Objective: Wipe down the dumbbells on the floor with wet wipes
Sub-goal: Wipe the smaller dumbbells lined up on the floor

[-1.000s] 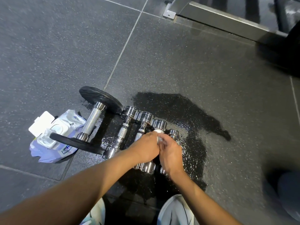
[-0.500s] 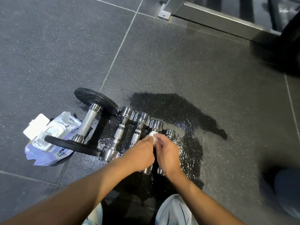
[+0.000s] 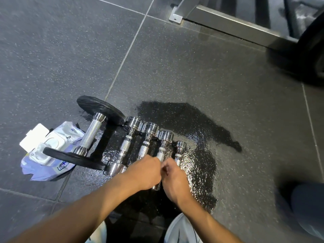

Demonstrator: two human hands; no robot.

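Several chrome dumbbells lie side by side on the wet floor, next to a bigger dumbbell with black plates (image 3: 91, 135). Both my hands meet over the third chrome dumbbell (image 3: 165, 137). My left hand (image 3: 145, 172) curls round its handle from the left, hiding the near half. My right hand (image 3: 173, 179) is curled against the same handle from the right and pinches the wet wipe, which is hidden under the fingers. The dumbbell's near end (image 3: 156, 187) shows between my wrists. The smallest dumbbell (image 3: 179, 149) lies just right of my hands.
A purple-and-white pack of wet wipes (image 3: 50, 155) with its lid open lies left of the black-plate dumbbell. A dark wet patch (image 3: 201, 163) spreads right of the dumbbells. A metal rack base (image 3: 228, 23) crosses the top right. My white shoes (image 3: 182, 230) are at the bottom edge.
Both hands slid along the third dumbbell's handle toward its near end. The white wipe, seen between the fingers before, is now covered by them.
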